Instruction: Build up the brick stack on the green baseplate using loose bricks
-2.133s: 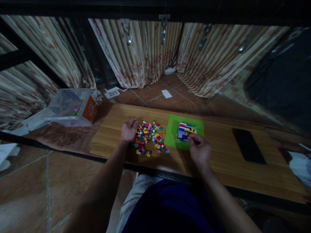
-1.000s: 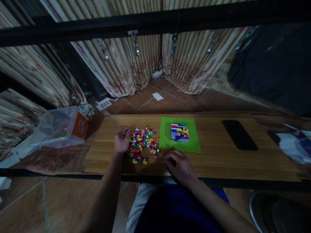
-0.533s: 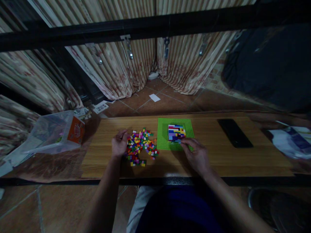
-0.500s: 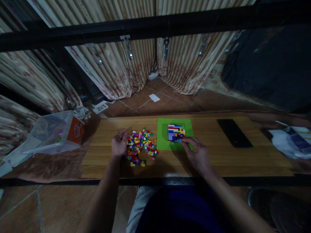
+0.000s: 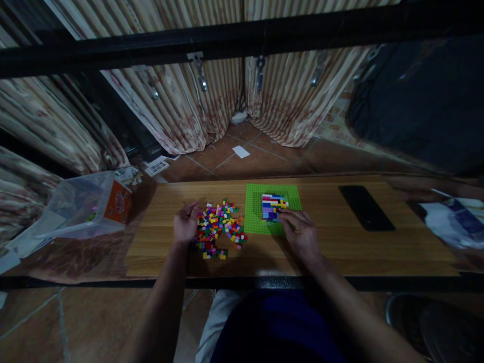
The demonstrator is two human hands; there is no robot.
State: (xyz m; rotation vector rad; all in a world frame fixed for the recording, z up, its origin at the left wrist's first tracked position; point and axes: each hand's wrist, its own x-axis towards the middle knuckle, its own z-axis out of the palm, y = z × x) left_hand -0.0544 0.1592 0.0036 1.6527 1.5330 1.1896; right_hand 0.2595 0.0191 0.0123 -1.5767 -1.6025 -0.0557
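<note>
A green baseplate lies on the wooden board, with a block of multicoloured building bricks built up at its middle. My right hand reaches over the plate's near right corner. Its thumb and fingertips are pinched together at the right side of the brick block; what is between them, if anything, is too small to make out. Left of the plate spreads a heap of loose coloured bricks. My left hand rests at the heap's left edge, its fingers curled in, and their grip is hidden.
A black phone-like slab lies on the right of the wooden board. To the left stands a clear plastic box with an orange label. White and purple packaging sits at the far right. Striped curtains hang behind.
My right hand has shifted slightly left, its fingertips now further over the brick block. My left hand stays in the same place beside the heap.
</note>
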